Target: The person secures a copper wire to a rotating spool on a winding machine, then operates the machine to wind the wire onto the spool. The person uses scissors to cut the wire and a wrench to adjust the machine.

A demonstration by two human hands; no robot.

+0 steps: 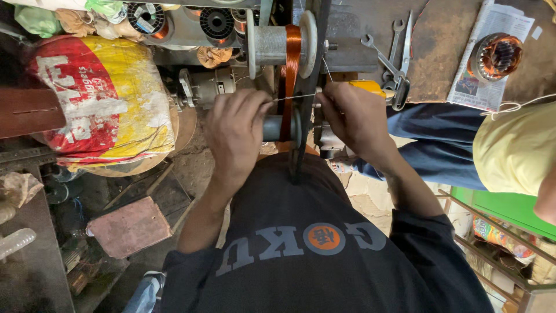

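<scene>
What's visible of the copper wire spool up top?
The spool lies on its side on a horizontal axle: two pale flanges, a grey core and a narrow band of glossy orange-copper wire wound near the right-hand flange. Wire runs down from it to a smaller grey former between the left hand and right hand. Neither hand touches the spool.

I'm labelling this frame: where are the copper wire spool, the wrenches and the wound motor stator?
copper wire spool (291, 43): head view, on the orange winding.
wrenches (389, 62): head view, on a crossed shaft.
wound motor stator (496, 55): head view, on its copper-wound ring.
</scene>
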